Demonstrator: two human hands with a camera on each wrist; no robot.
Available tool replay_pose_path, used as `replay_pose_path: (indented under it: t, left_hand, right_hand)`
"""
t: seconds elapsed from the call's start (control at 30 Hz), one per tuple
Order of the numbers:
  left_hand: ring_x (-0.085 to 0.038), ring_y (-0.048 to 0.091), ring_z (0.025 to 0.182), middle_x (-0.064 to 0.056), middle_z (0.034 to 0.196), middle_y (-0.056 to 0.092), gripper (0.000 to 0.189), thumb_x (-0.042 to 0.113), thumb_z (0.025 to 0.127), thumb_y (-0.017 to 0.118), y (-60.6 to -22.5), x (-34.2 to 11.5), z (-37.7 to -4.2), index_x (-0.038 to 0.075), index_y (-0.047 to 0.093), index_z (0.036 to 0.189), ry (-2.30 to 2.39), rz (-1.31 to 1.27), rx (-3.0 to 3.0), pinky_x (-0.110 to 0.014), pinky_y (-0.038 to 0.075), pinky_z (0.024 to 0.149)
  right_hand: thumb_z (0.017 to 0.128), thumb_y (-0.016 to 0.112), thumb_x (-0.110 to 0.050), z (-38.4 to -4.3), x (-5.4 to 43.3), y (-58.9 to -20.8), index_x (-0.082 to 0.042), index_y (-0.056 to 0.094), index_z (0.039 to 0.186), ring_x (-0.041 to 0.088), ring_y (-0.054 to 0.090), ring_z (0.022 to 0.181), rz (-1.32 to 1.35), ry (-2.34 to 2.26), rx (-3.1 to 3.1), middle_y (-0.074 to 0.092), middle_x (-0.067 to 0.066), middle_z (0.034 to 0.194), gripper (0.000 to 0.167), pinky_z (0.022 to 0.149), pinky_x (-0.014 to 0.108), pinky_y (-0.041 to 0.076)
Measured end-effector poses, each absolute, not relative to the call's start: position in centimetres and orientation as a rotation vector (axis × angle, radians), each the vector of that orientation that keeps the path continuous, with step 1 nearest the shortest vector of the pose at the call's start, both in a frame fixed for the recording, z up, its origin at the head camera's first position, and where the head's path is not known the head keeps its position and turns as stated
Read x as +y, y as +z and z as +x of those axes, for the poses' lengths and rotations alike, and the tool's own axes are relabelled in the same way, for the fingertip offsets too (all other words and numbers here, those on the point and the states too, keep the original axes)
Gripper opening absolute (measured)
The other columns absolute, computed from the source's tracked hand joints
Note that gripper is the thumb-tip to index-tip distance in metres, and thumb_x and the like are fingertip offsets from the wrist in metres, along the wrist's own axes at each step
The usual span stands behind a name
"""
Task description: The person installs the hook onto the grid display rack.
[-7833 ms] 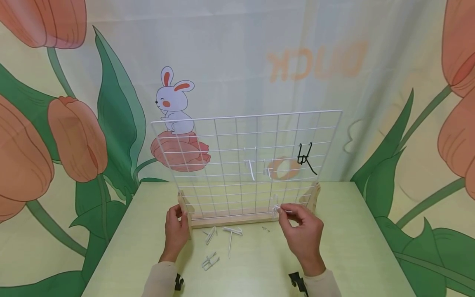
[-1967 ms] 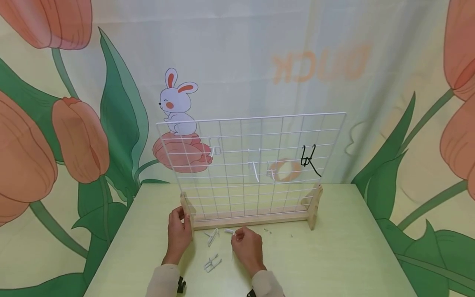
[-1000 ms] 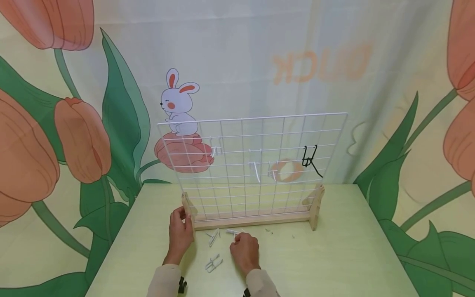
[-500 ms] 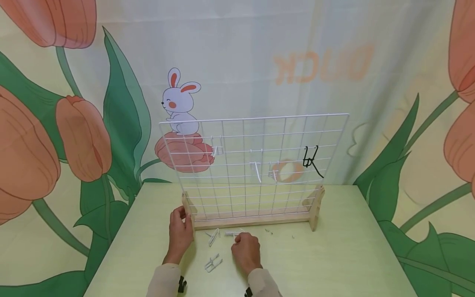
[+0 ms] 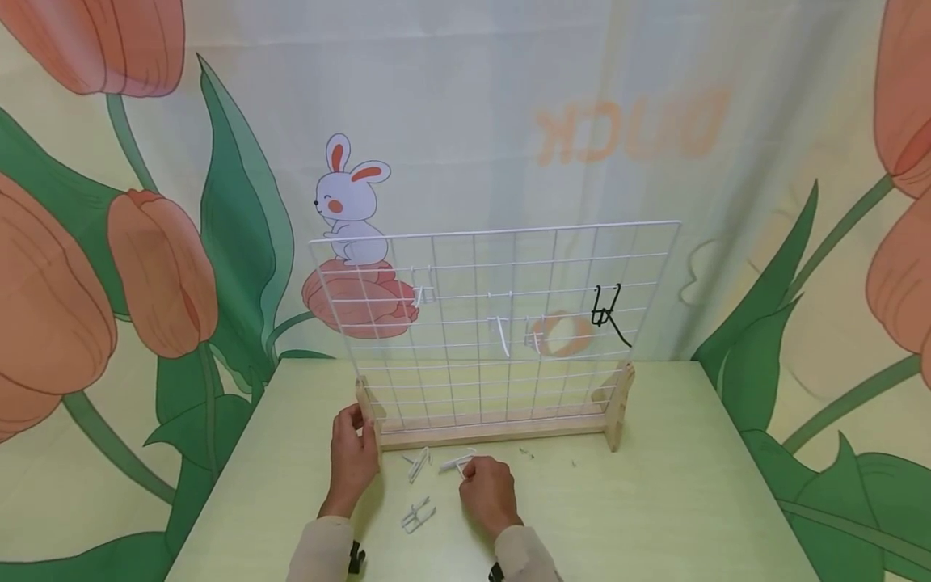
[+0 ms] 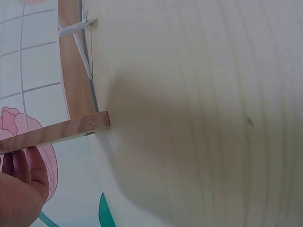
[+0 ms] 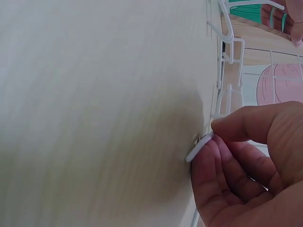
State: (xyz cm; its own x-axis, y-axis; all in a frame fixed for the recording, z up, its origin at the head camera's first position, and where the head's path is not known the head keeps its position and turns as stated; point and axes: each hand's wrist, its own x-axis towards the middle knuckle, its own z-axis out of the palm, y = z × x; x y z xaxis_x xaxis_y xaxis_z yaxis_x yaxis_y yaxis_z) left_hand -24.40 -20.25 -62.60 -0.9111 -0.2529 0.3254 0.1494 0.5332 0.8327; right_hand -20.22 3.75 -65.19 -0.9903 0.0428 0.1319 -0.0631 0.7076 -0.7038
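My left hand point(image 5: 351, 457) grips the left wooden upright point(image 6: 57, 134) of the stand, its fingers against the wood in the left wrist view. My right hand point(image 5: 489, 495) pinches the long prong of a white wire hook point(image 7: 201, 145) between thumb and fingers, low over the table. The hook's wide end points left in the head view. A white wire grid panel point(image 5: 474, 232) stands upright in the wooden base point(image 5: 494, 436). On it hang white hooks, among them an upper-left hook point(image 5: 423, 296) and a long middle hook point(image 5: 503, 338), plus a black hook point(image 5: 602, 316).
Two more white hooks lie on the table: one near the base point(image 5: 418, 466) and one closer to me point(image 5: 419, 517). Small bits point(image 5: 527, 453) lie right of my right hand. Behind the table point(image 5: 655, 501) hangs a printed curtain point(image 5: 465, 121).
Since the earliest frame, a white hook has appeared at the grid's upper left, and my right hand has moved from the grid's lower right to the table hook. Lately that hook has turned slightly.
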Motion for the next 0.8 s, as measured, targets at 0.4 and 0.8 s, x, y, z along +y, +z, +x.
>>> replay_pose_path:
  t: [0.4, 0.8]
  left_hand:
    - [-0.040, 0.062, 0.122, -0.026, 0.132, 0.055, 0.034, 0.007, 0.109, 0.051, -62.6, -20.4, -24.6, -0.007, 0.046, 0.140, -1.345, 0.084, -2.374, -0.054, 0.059, 0.094]
    - [-0.042, 0.062, 0.121, -0.027, 0.131, 0.055, 0.033, 0.008, 0.110, 0.051, -62.7, -20.4, -24.5, -0.008, 0.047, 0.139, -1.345, 0.080, -2.360, -0.053, 0.059, 0.093]
  right_hand:
    - [0.087, 0.070, 0.004, -20.4, 5.1, -65.4, -0.009, 0.079, 0.090, 0.008, 0.063, 0.071, 0.248, 1.195, -2.826, 0.073, -0.003, 0.080, 0.016, 0.064, 0.026, 0.053]
    - [0.091, 0.072, 0.004, -20.6, 6.5, -66.2, -0.009, 0.079, 0.094, 0.008, 0.065, 0.078, 0.456, 1.172, -2.809, 0.074, -0.002, 0.087, 0.015, 0.069, 0.024, 0.055]
